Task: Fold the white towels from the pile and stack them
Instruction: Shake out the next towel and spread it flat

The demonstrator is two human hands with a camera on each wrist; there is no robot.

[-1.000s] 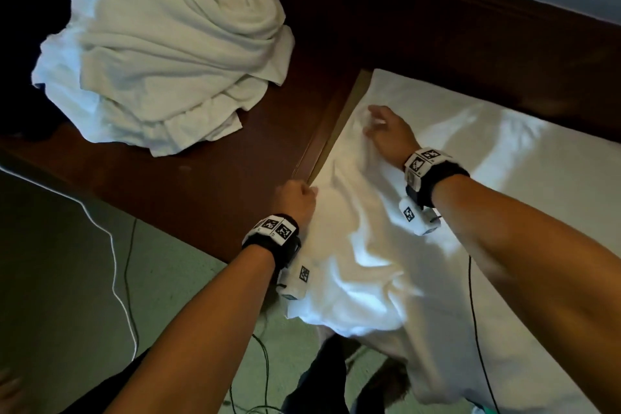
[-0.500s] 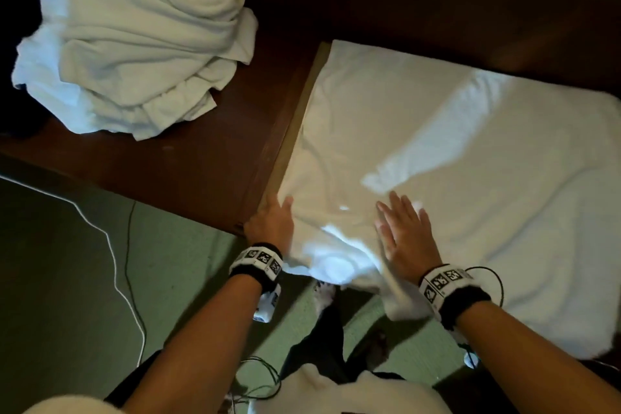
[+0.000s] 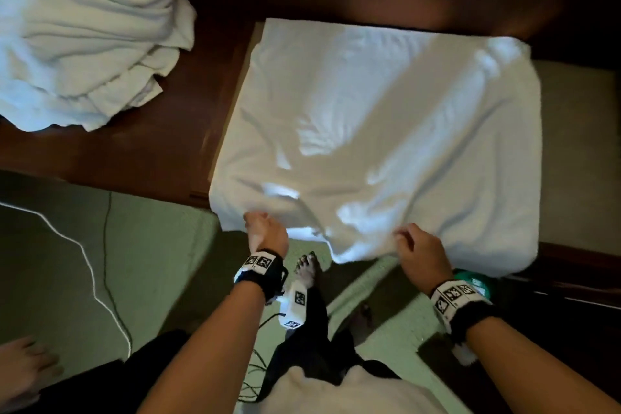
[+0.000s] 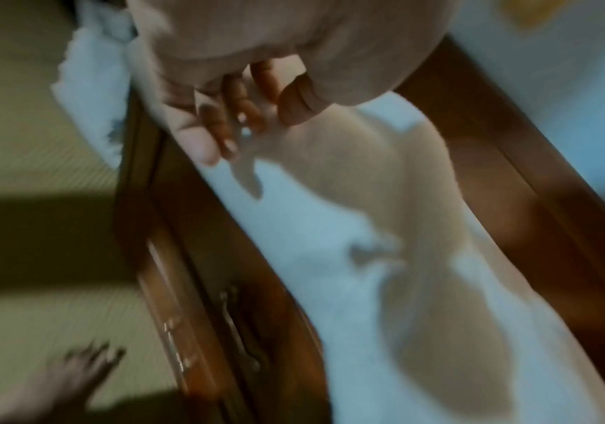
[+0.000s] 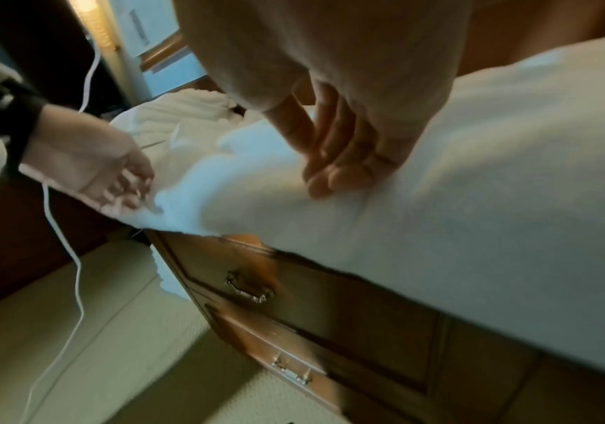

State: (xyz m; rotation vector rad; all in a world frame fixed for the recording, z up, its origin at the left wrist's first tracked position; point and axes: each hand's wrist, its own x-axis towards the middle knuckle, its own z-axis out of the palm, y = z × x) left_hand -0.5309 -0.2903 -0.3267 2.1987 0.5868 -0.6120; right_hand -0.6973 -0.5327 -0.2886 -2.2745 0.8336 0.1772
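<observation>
now we pinch the near edge of the spread towel with left hand and right hand; the pile lies far left.

The towel under my hands is plain white, with pale blue-grey patches where light falls on it. The pile of towels is the same white, unpatterned. The dresser is dark reddish-brown wood with silvery drawer handles. The carpet is dull green. My wristbands are black with black-and-white square markers. A white cable crosses the carpet.
</observation>
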